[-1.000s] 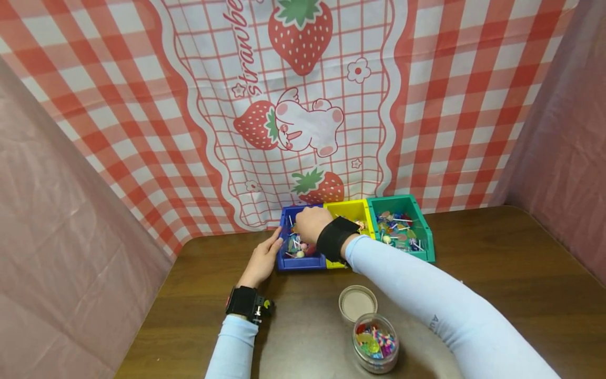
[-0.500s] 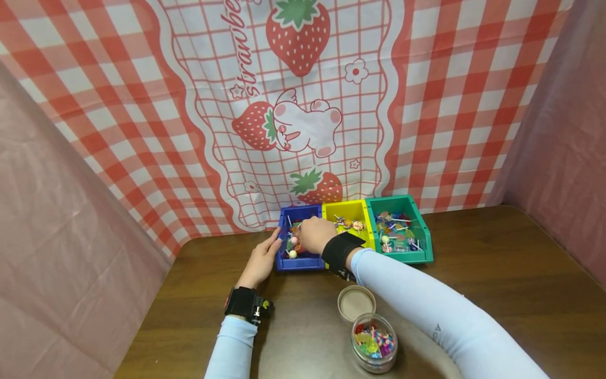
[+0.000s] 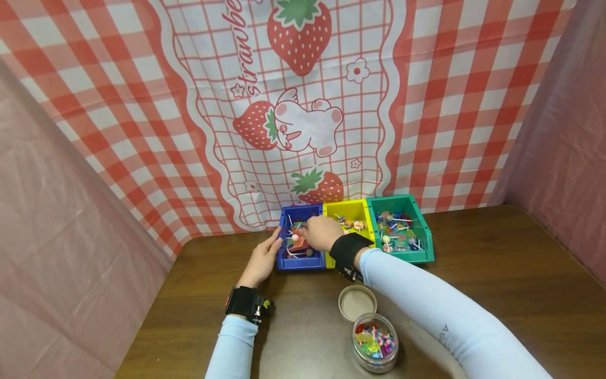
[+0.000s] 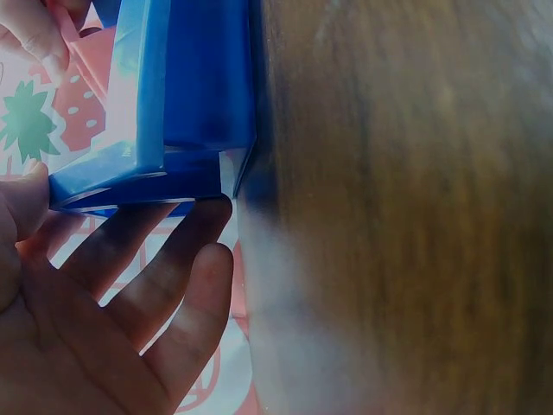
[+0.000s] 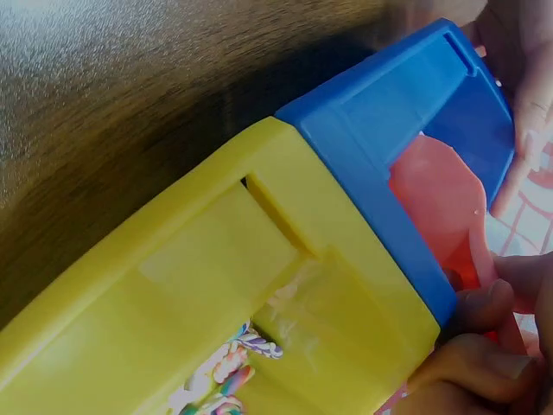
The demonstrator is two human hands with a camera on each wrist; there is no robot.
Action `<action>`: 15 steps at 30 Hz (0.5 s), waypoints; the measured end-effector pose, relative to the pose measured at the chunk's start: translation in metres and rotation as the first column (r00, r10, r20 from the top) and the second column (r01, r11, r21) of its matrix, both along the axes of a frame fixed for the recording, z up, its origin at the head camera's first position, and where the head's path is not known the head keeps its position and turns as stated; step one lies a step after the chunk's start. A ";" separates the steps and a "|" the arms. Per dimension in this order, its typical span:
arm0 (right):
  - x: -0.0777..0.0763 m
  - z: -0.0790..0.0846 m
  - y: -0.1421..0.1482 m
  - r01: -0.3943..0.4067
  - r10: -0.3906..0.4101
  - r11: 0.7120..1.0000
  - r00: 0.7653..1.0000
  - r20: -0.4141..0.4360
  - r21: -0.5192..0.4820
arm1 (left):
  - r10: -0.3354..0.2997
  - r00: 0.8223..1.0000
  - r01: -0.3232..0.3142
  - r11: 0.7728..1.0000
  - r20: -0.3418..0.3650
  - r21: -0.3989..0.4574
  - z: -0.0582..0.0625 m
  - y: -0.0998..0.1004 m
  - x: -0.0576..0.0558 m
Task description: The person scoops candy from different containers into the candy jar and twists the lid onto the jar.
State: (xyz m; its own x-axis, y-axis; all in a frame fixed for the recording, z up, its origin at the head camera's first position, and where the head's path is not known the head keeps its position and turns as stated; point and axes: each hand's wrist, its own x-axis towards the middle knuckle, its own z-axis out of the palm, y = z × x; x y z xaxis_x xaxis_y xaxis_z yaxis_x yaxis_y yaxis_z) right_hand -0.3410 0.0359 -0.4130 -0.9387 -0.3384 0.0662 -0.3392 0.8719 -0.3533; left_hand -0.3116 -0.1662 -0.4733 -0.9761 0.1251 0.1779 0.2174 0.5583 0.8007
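Note:
My right hand [image 3: 324, 232] reaches over the blue bin [image 3: 301, 263] and pinches the handle of a pinkish-red scoop [image 5: 441, 199]. In the right wrist view the scoop's broad blade dips inside the blue bin, beside the wall shared with the yellow bin [image 5: 285, 164]. Lollipops and other small candy-like pieces [image 3: 295, 238] lie around the blade, partly hidden by the hand. My left hand [image 3: 261, 260] rests against the blue bin's left side. In the left wrist view its fingers stretch along the outer wall, with the thumb near the edge.
A green bin [image 3: 428, 251] of mixed candy pieces adjoins the yellow bin, which holds swirled pieces [image 3: 358, 225]. Nearer on the wooden table [image 3: 189, 316] stand a clear jar [image 3: 376, 368] of colourful pieces and a round lid [image 3: 357, 304]. A strawberry-print cloth [image 3: 303, 121] hangs behind.
My right hand has shifted right and slightly nearer within the blue bin, toward the yellow one. Pieces in the blue bin have been stirred about. My left hand has stayed in place.

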 end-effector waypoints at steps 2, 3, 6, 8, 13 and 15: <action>-0.001 0.000 0.001 -0.012 0.012 1.000 1.000 -0.004 -0.005 | -0.003 1.000 0.003 1.000 -0.008 -0.003 0.000 0.000 0.000; -0.002 0.000 0.001 -0.021 0.021 1.000 1.000 0.003 -0.008 | -0.004 1.000 0.004 1.000 -0.012 -0.006 0.000 0.000 0.000; -0.002 0.000 0.001 -0.047 0.047 0.999 0.999 0.008 -0.011 | -0.004 1.000 0.004 1.000 -0.011 -0.010 -0.001 -0.001 -0.001; -0.002 -0.001 0.001 -0.059 0.059 0.998 0.998 0.013 -0.014 | -0.004 1.000 0.004 1.000 -0.007 -0.013 -0.002 -0.002 -0.002; -0.003 -0.004 0.002 -0.061 0.062 0.997 0.998 0.010 -0.055 | -0.003 1.000 0.003 1.000 0.010 -0.009 -0.002 -0.001 -0.001; -0.004 -0.004 0.005 -0.063 0.063 0.995 0.998 0.006 -0.077 | -0.003 1.000 0.003 1.000 0.011 -0.007 -0.001 0.000 0.000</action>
State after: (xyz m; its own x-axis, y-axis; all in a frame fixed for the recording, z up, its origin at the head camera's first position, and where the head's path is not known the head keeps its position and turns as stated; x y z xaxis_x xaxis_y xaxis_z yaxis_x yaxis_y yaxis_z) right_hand -0.3453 0.0410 -0.4170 -0.9163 -0.3911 0.0860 -0.3892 0.8192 -0.4213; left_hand -0.3121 -0.1667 -0.4744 -0.9776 0.1294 0.1661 0.2103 0.5631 0.7992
